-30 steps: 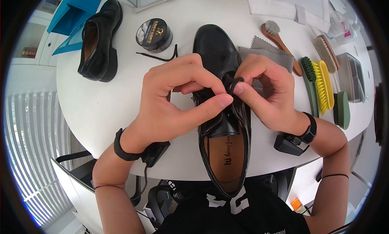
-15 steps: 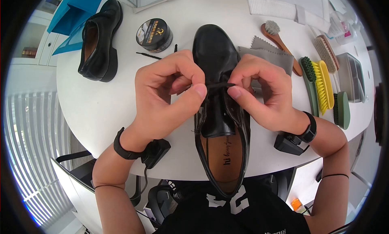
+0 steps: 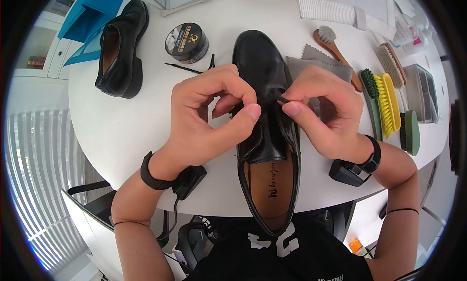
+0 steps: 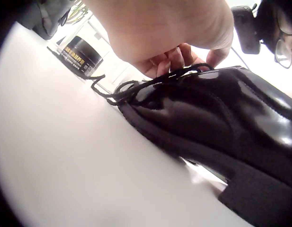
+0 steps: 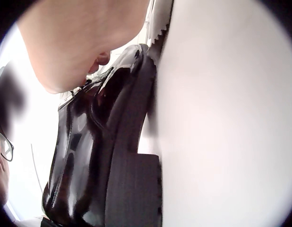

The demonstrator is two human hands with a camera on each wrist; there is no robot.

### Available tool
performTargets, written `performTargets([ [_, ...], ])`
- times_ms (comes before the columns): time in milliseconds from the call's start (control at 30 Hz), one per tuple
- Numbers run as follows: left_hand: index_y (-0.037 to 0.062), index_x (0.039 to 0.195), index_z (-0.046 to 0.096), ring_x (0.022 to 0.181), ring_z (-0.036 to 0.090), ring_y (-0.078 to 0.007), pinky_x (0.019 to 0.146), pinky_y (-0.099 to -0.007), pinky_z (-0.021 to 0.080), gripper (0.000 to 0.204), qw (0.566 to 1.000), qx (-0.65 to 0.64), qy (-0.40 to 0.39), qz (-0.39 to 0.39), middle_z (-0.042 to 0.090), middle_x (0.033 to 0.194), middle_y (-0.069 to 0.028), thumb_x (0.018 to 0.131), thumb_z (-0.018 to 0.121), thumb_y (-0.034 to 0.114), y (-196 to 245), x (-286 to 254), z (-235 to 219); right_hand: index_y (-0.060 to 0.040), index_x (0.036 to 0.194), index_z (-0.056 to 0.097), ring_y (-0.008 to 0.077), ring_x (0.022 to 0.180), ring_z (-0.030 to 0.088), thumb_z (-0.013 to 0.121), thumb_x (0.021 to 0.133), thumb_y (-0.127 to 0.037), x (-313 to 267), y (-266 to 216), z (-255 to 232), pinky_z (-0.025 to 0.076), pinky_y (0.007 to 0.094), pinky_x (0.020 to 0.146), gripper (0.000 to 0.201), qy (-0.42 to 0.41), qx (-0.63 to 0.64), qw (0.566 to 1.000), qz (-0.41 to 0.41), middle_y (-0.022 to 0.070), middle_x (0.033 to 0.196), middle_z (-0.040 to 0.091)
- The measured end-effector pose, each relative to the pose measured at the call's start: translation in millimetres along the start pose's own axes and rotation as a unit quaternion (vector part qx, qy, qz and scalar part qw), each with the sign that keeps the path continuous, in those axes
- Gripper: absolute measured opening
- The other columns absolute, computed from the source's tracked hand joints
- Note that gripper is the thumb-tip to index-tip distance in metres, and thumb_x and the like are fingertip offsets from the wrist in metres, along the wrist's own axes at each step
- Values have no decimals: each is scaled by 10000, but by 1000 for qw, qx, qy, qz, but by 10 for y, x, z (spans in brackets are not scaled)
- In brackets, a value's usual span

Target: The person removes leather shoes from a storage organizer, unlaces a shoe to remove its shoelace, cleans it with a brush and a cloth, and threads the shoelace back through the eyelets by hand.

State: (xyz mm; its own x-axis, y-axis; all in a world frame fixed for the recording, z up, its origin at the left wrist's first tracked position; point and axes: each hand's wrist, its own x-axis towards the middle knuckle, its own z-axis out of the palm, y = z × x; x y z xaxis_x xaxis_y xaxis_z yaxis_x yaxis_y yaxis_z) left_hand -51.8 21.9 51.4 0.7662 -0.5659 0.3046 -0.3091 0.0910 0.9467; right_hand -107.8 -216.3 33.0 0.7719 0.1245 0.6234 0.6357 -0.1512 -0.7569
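A glossy black dress shoe [image 3: 258, 52] stands on the table with its toe away from me and its tan insole showing. My right hand [image 3: 331, 113] pinches a short dark piece of black shoelace [image 3: 282, 100] over the shoe's lacing area. On the shoe's left side, my left hand [image 3: 209, 115] has thumb and forefinger tips together, close to the lacing. In the left wrist view, a loop of black shoelace [image 4: 150, 84] runs along the shoe and up toward the left fingertips. The right fingertips are largely hidden in the right wrist view.
A second black shoe [image 3: 119, 52] lies at the left by a blue bag [image 3: 92, 11]. Behind my left hand sit a round polish jar [image 3: 186, 42] and a loose lace end [image 3: 182, 67]. Right of the shoe are a grey cloth [image 3: 335, 69] and several brushes, including a yellow one [image 3: 388, 103].
The hands came together at the lacing, parted with the lace stretched between them, and now are slightly closer again. The left hand moved right; the right hand shifted slightly right.
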Motion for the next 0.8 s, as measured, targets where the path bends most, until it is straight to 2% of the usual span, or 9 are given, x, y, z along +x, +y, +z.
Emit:
performTargets([
  [233,62,861,735,656,431,-48,624,-246,326,87,999,34,-5,2,542,734,53,864,815,26,25,3,8,-9,1058,785,91,603,499,839,906,63,0,12,-18,384,264,582,177,-4,-20,1000,-7,37,824,673],
  [333,61,862,737,651,433,-47,622,-245,325,92,999,35,0,2,539,729,51,864,823,31,29,4,9,-26,1123,763,86,631,499,875,891,6,-40,73,-10,381,258,599,260,-14,8,1000,12,17,876,663],
  [400,60,864,737,651,435,-46,622,-246,325,94,999,36,0,1,537,727,50,865,827,32,24,6,5,-37,1218,719,84,664,486,933,849,-96,-15,36,-15,375,250,619,430,-57,27,998,2,12,938,631],
  [433,61,870,742,652,436,-46,620,-245,323,90,999,35,-1,5,542,729,47,864,828,34,11,3,0,-37,1218,719,84,664,486,933,849,-96,-7,12,-13,375,250,619,430,-57,27,998,2,12,938,631],
  [533,41,909,740,694,414,-51,650,-244,309,77,999,31,-11,1,517,767,45,879,811,40,42,-10,8,-15,1286,671,94,695,459,980,781,-176,-4,-22,-3,373,245,628,613,-81,48,996,-6,34,964,588],
  [567,21,943,734,735,390,-57,680,-242,298,81,999,28,-21,-6,488,803,46,893,793,46,65,-14,12,-15,1286,671,94,695,459,980,781,-176,-7,-15,3,373,245,628,613,-81,48,996,-6,34,964,588],
  [700,17,952,747,716,396,-55,672,-243,304,88,998,57,-40,-9,516,796,42,885,798,45,89,-5,12,11,1277,660,106,719,501,928,797,-127,-46,20,19,383,247,606,568,-74,33,997,-19,47,979,604],
  [767,68,893,772,632,432,-50,614,-251,311,85,997,73,-18,10,534,697,57,866,852,64,36,2,29,23,1275,653,112,719,515,904,806,-112,-73,17,-1,390,246,599,549,-76,31,997,-15,55,984,609],
  [800,68,893,772,632,432,-50,614,-251,311,85,997,73,-18,10,534,697,57,866,852,64,24,2,26,35,1274,645,118,713,526,876,817,-100,-90,10,-17,402,247,594,529,-81,33,996,0,65,993,615],
])
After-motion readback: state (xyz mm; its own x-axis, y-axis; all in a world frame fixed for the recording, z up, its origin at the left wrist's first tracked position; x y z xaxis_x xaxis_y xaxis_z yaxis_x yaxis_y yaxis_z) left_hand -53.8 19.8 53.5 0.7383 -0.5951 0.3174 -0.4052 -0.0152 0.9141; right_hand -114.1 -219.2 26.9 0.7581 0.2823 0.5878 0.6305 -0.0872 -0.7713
